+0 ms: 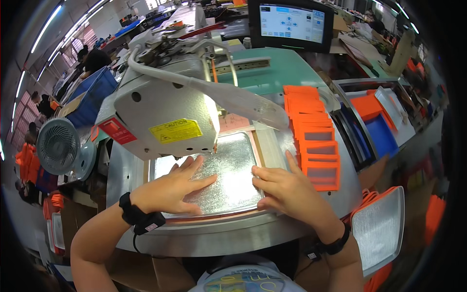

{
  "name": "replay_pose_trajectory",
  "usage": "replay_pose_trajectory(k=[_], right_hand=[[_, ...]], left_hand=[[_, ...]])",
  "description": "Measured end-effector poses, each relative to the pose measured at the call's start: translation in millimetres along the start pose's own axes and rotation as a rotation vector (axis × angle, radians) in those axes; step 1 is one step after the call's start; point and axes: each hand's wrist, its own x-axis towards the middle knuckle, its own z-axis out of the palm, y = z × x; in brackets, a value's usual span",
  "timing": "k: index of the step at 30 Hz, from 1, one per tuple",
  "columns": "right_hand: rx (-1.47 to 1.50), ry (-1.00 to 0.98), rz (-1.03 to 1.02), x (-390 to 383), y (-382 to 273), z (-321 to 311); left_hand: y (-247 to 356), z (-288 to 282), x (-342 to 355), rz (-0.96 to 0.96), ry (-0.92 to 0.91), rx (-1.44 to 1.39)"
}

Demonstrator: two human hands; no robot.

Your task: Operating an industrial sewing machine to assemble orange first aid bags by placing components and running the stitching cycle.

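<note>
Work position: the silver panel (226,180) lies flat at the centre of the frame, partly beneath the machine head (165,114). A reddish border (214,218) shows along its lower edge, just above the metal table (219,242).

Left hand (179,184): palm down on the left part of the panel, fingers spread, pinching nothing. Right hand (287,187): at the panel's right edge, fingers apart and slightly bent; whether the thumb and fingers grip the edge cannot be told.

Recommended handling:
1. Apply even, light pressure with both hands; the foil-like surface would probably crease under a hard fingertip.
2. Steady the right edge with the right fingertips and align the panel with the border before releasing.
3. Smooth from the centre outward, so that no corner lifts.

Caution: the left fingers lie close to the underside of the machine head. Withdraw both hands fully before any machine movement. Route the cord (137,246) of the left wristband (130,209) clear of the table edge, where it could snag.

Leave the orange pieces (318,138), right of centre, undisturbed while adjusting; a wide sweep of the right forearm could shift them.
</note>
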Motion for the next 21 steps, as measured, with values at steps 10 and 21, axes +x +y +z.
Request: replay_pose_trajectory(k=[10,21], right_hand=[[0.155,0.195,-0.002,9.6,19.6,7.8],[0.000,-0.113,0.004,40.9,48.0,-21.3]], left_hand=[[12.0,-0.4,6.9,-0.086,-0.043,0.067],[13.0,-1.0,10.7,-0.065,-0.032,-0.012]])
